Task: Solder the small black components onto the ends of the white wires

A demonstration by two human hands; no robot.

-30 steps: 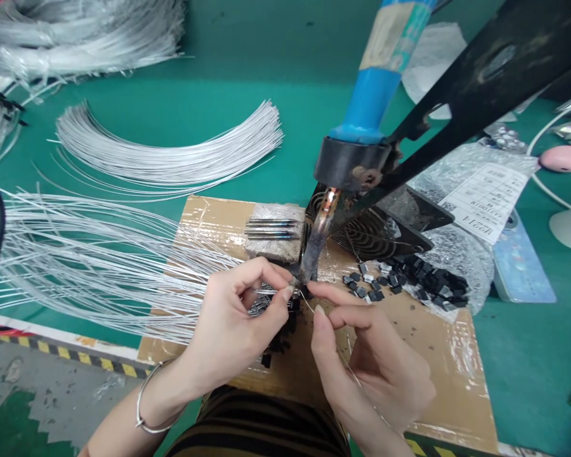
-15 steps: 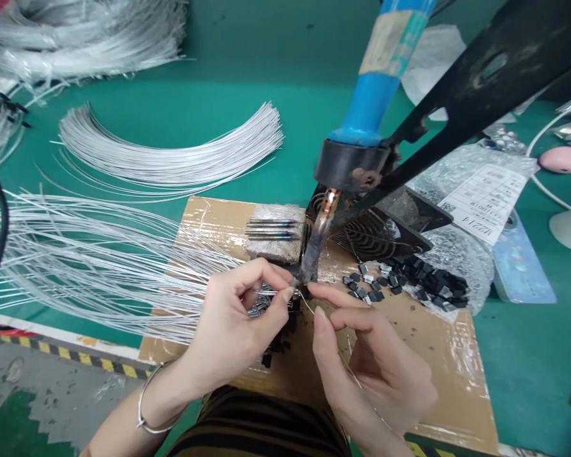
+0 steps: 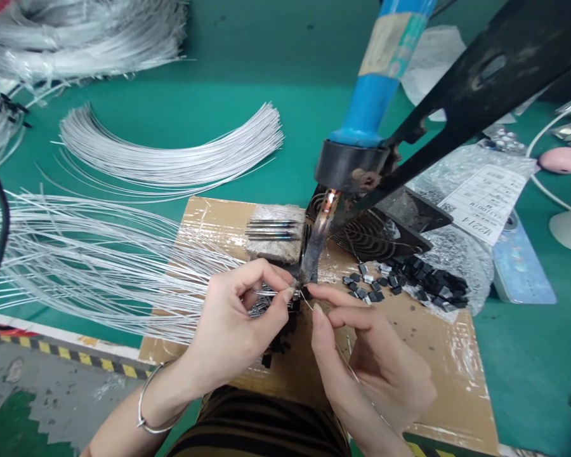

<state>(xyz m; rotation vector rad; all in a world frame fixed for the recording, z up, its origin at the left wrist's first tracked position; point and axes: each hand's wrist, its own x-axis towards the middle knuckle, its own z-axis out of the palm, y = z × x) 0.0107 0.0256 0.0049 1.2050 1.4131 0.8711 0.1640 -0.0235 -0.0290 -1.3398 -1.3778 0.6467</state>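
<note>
My left hand pinches the end of a thin white wire between thumb and forefinger, right under the bent tip of a soldering iron. A small metal part seems to sit at that wire end; its shape is too small to make out. My right hand holds a thin strand of solder wire between thumb and fingers, its end at the iron's tip. The strand runs back across my palm. Many loose white wires fan out to the left of my left hand.
A black bracket holds the iron over a cardboard sheet. Small black pieces lie at right, beside bubble wrap. A sponge block bears several metal pins. Behind lies a curved white wire bundle. A fan stands behind the tip.
Hardly anything differs. My right thumb and the solder strand have shifted very slightly towards the iron's tip; my left hand stays in place.
</note>
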